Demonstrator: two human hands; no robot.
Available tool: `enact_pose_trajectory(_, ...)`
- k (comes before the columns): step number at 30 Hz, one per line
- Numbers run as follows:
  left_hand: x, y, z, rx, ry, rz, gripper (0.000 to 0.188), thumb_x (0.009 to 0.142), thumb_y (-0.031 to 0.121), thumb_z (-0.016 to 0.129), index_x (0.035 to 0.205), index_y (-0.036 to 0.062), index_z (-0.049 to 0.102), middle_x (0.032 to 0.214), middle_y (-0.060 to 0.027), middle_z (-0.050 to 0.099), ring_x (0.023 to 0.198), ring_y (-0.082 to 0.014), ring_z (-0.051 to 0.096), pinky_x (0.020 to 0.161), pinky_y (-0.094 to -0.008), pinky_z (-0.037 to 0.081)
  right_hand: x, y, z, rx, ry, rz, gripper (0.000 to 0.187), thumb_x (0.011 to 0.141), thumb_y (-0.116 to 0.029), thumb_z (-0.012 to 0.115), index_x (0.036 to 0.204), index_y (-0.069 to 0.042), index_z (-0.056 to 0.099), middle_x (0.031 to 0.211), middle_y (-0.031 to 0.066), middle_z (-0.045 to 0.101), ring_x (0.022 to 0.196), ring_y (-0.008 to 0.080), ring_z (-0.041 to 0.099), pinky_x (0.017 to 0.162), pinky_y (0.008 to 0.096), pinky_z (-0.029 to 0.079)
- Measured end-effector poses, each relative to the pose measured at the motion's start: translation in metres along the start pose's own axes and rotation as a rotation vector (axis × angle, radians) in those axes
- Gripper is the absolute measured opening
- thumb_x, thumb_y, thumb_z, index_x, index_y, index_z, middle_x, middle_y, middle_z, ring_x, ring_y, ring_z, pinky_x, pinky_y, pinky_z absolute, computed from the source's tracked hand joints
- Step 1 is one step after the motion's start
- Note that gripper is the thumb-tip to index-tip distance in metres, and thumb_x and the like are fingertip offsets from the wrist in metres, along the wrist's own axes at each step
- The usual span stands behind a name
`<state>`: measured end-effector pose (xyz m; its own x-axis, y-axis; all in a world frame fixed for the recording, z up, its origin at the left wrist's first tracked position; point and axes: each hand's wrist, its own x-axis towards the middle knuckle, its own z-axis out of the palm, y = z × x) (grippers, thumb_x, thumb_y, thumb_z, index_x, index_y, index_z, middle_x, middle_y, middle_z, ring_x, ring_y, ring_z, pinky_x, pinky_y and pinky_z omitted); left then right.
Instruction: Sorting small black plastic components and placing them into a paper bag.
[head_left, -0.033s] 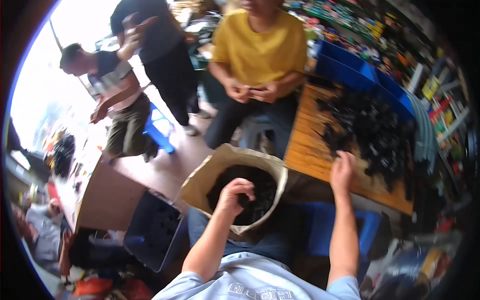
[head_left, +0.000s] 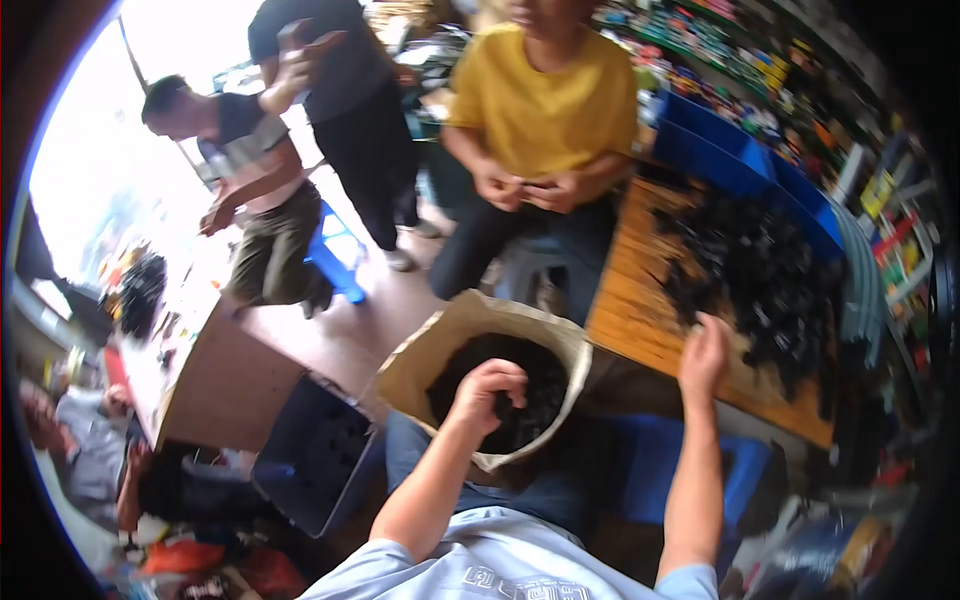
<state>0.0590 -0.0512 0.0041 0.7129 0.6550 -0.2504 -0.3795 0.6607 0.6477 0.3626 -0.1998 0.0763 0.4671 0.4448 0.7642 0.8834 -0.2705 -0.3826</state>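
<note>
A pale open sack (head_left: pixel 410 375) stands in front of me, with dark small pieces (head_left: pixel 540 400) inside it. Over its mouth, my left hand (head_left: pixel 485 392) is closed, its fingers curled down toward the dark contents; what it holds blends into the black behind it. To the right, my right hand (head_left: pixel 706 352) is at the near edge of a heap of black pieces (head_left: pixel 765 270) on a wooden table (head_left: pixel 630 300). Its fingers are drawn together, and anything between them is too small to make out.
Blue bins (head_left: pixel 720 140) stand behind the heap. Across from me sits a person in a yellow shirt (head_left: pixel 545 95), hands together. A dark crate (head_left: pixel 315 455) is at my left, a blue stool (head_left: pixel 690 470) at my right. Other people are at the far left.
The whole scene has shifted slightly to the right in view. Both hands keep nearly the same places over the sack and beside the heap.
</note>
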Motion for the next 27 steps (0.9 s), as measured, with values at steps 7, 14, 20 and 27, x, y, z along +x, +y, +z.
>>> enact_pose_trajectory(7, -0.022, 0.013, 0.063, 0.708, -0.207, 0.223, 0.041, 0.085, 0.015, 0.071, 0.122, 0.002, 0.059, 0.104, -0.0045, 0.066, 0.083, -0.0105, 0.058, 0.072, -0.0262, 0.049, -0.03, -0.09, -0.016, 0.849, -0.522, 0.663, 0.014, 0.098, -0.019, 0.051, 0.091, -0.007, 0.055, 0.067, -0.0013, 0.051, 0.051, 0.0031, 0.042, 0.046, 0.0183, 0.033)
enact_pose_trajectory(14, -0.038, 0.025, 0.081, 1.209, -0.267, 0.549, 0.033, 0.083, 0.02, 0.072, 0.107, -0.0003, 0.061, 0.097, -0.0165, 0.064, 0.085, -0.0328, 0.064, 0.073, -0.0368, 0.052, -0.052, -0.126, 0.005, 1.052, -0.677, 0.773, 0.014, 0.095, -0.017, 0.053, 0.086, -0.008, 0.05, 0.062, -0.0024, 0.048, 0.046, 0.0042, 0.039, 0.041, 0.0193, 0.03)
enact_pose_trajectory(20, -0.036, 0.014, 0.091, 1.111, -0.161, 0.596, 0.019, 0.087, 0.01, 0.065, 0.104, 0.0019, 0.062, 0.087, -0.0154, 0.065, 0.077, -0.0251, 0.067, 0.067, -0.0328, 0.052, -0.052, -0.137, 0.005, 1.037, -0.65, 0.817, 0.01, 0.095, -0.018, 0.056, 0.092, -0.009, 0.055, 0.066, -0.0043, 0.049, 0.051, 0.0028, 0.043, 0.044, 0.0193, 0.033)
enact_pose_trajectory(27, -0.03, 0.002, 0.065, 0.83, -0.064, 0.346, 0.014, 0.093, 0.011, 0.06, 0.101, 0.0013, 0.066, 0.075, 0.0027, 0.059, 0.06, -0.0021, 0.044, 0.053, -0.0178, 0.035, -0.062, -0.137, 0.007, 1.015, -0.685, 0.541, 0.01, 0.09, -0.009, 0.059, 0.096, -0.002, 0.063, 0.077, 0.0045, 0.062, 0.069, 0.0084, 0.057, 0.06, 0.0255, 0.048)
